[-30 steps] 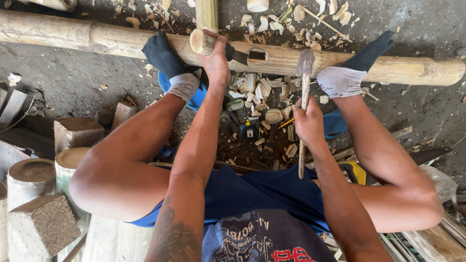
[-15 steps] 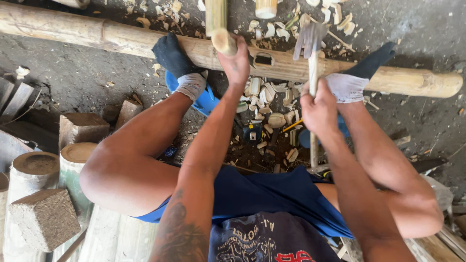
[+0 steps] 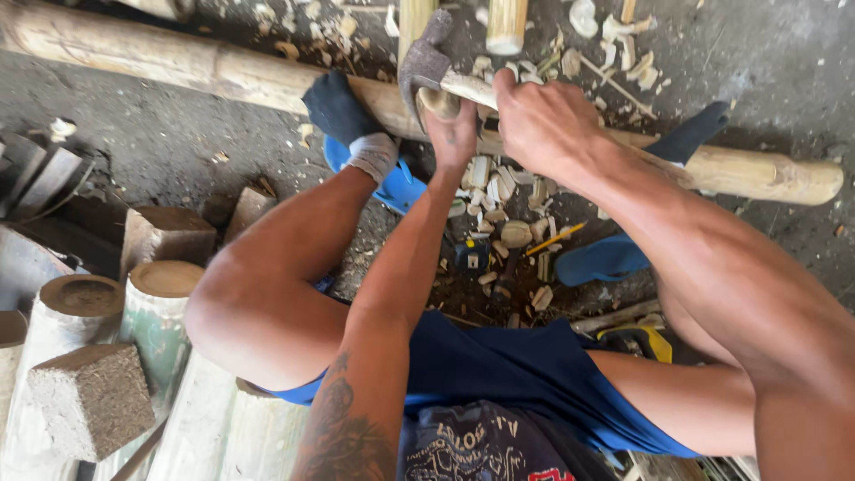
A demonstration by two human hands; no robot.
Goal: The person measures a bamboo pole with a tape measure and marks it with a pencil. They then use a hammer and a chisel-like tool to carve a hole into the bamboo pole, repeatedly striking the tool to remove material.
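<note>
The right hand (image 3: 543, 120) is clenched around the pale wooden handle of a hatchet (image 3: 426, 61), whose grey metal head lies against the top of a short upright bamboo piece (image 3: 438, 102). The left hand (image 3: 454, 134) grasps that bamboo piece just below its cut end, fingers wrapped around it, so the two hands sit almost touching. The bamboo piece stands just in front of a long bamboo pole (image 3: 223, 71) that lies across the ground from left to right.

Both feet press on the pole: the left foot (image 3: 343, 111) in a dark sock with a grey cuff, the right foot (image 3: 690, 134) in a dark sock farther along. Blue sandals (image 3: 614, 258) lie on the ground near the feet. Between the legs the dark ground is strewn with pale bamboo chips (image 3: 512, 191), and a yellow pencil (image 3: 554, 239) lies among them.

To the left stand several cut bamboo sections (image 3: 165, 294) on end, hollow like open tubes; what is inside them cannot be made out, only dark tops. A rough grey block (image 3: 93, 396) rests on the nearest ones. Two more bamboo stubs (image 3: 508, 22) stand beyond the pole at the top edge.
</note>
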